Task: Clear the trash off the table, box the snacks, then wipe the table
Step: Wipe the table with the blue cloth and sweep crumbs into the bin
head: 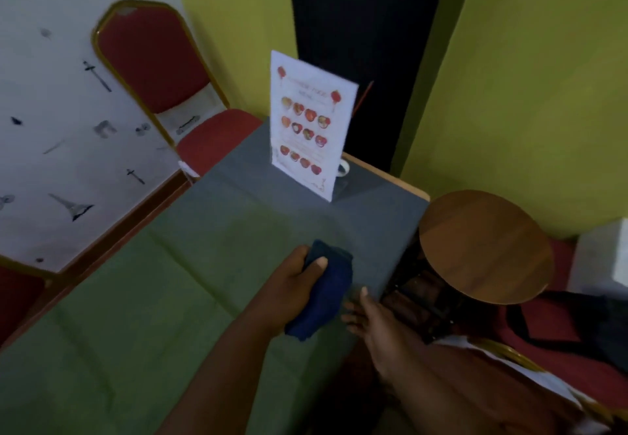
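Fingers (317,264) of the left hand (294,285) are clenched round a bunched dark blue wiping cloth (328,298), holding it down on the tabletop (163,285), which has a grey-green covering, near its right edge. Just beside the cloth, the right hand (377,329) holds nothing. Its fingers (364,298) are straight and released along that edge. Whether they rest on the covering or hang just above it cannot be told.

Farther up the tabletop stands 1 upright white menu card with red food pictures (312,122), well apart from the cloth. A white cup (343,169) sits behind it. Off the right edge is a round brown wooden stool top (482,247), and off the left edge a red padded chair with a gold frame (153,60).

The step looks to be the wiping. A long stroke toward the far end could catch the menu card and tip it onto the cup. The covering shows creases, so a hard push may drag or bunch it if the right hand is not pinning it. A stroke that overruns the right edge could carry the cloth off the tabletop.

Only a sliver of the cup shows, most of it hidden by the card. The near end of the tabletop is cut off by the frame and both forearms. No snack box or trash bin is in view. The whole picture is soft, so the card's print cannot be read.
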`<state>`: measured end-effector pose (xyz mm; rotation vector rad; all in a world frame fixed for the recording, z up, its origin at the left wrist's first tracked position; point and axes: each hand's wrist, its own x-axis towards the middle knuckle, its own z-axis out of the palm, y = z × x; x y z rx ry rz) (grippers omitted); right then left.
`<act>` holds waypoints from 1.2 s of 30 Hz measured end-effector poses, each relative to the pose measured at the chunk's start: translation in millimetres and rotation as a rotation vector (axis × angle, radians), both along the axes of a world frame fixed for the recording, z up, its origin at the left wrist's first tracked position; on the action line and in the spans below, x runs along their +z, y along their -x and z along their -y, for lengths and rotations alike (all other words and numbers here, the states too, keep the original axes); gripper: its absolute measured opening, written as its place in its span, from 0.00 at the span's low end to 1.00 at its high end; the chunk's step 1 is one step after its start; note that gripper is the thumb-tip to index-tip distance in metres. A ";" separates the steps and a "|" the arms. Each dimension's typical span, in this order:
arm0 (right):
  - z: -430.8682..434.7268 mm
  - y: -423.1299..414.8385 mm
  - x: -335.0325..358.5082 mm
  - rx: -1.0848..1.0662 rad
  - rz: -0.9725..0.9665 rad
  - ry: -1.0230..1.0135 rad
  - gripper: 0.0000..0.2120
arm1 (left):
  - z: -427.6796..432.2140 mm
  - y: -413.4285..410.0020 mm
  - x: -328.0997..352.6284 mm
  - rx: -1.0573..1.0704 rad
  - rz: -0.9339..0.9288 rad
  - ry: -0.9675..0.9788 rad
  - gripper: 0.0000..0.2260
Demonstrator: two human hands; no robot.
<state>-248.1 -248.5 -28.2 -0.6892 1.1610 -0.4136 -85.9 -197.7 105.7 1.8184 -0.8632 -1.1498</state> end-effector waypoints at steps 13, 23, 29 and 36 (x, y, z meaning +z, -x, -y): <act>191.9 155.5 21.0 -0.337 0.367 0.013 0.17 | 219.8 111.2 -27.9 -0.123 -0.022 -0.046 0.09; 265.2 240.3 -24.1 -0.338 0.124 0.045 0.17 | 328.6 189.7 -119.3 -0.151 -0.111 -0.333 0.06; 273.9 242.9 -42.2 -0.259 0.015 0.131 0.13 | 351.2 202.9 -129.6 -0.062 -0.128 -0.283 0.10; 279.8 239.0 -35.8 -0.238 -0.772 0.541 0.10 | 346.8 174.8 -129.1 -0.093 -0.067 -0.203 0.33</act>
